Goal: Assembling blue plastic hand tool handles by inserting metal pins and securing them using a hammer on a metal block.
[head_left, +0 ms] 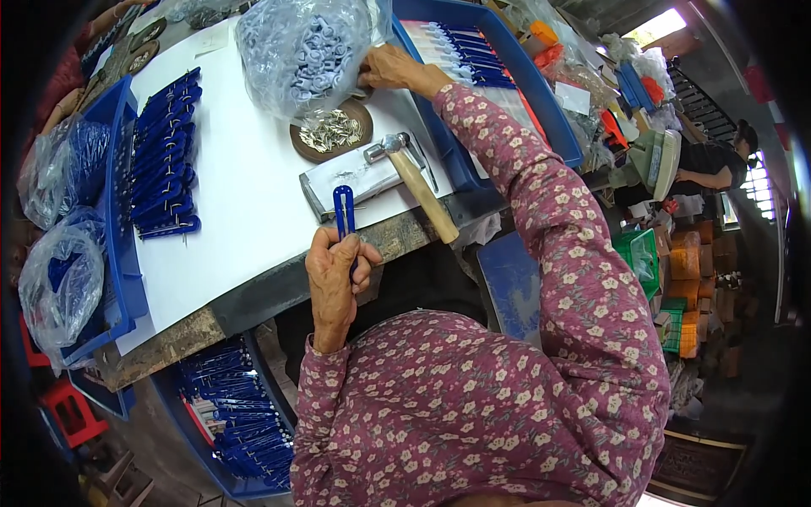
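Observation:
My left hand (336,275) grips a narrow blue plastic handle piece (343,209), holding it upright over the near edge of the white-topped table (245,186), by a small grey metal block (355,179). My right hand (390,69) reaches far across the table, its fingers at the base of a clear bag of pale blue plastic parts (308,51). Whether it holds anything is hidden. A wooden-handled hammer (414,182) lies next to the block. A round brown dish (332,130) of small metal pieces sits beyond it.
A row of finished blue pieces (165,156) lies in a blue tray (125,262) at left, beside bagged blue parts (59,279). Another blue tray (524,80) stands at the far right. A bin of blue pieces (241,418) sits under the table. A person (710,165) works at right.

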A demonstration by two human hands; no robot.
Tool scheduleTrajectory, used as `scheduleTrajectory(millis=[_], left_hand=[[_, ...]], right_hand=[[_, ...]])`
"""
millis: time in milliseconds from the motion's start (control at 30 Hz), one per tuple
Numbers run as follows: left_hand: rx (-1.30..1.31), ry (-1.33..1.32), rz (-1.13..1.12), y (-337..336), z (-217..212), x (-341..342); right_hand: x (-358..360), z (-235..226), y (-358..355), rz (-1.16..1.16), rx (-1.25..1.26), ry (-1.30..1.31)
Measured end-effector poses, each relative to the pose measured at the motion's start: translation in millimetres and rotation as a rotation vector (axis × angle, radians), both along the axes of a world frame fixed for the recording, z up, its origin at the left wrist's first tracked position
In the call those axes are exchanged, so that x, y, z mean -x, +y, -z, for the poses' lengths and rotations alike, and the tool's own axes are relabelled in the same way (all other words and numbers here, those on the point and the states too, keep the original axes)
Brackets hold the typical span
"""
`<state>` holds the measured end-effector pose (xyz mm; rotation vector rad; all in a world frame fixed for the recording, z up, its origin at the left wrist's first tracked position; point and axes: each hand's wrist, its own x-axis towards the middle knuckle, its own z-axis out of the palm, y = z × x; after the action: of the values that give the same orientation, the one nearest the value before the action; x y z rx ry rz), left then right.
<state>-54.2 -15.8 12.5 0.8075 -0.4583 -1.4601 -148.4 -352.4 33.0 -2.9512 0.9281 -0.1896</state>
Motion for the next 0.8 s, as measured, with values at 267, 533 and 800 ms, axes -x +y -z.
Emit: scheduleTrajectory(millis=[267, 533, 800], left_hand=[[0.011, -0.003, 0.005, -1, 1, -2], [0.014, -0.012, 0.001, -1, 0, -1], [0.001, -0.02, -0.003, 0, 2, -1]], right_hand=[[8, 4, 11, 0.023, -0.137, 0.017], [10, 5, 17, 0.039, -0.03, 0.061], [3, 2, 36, 0.199, -0.062, -0.018]])
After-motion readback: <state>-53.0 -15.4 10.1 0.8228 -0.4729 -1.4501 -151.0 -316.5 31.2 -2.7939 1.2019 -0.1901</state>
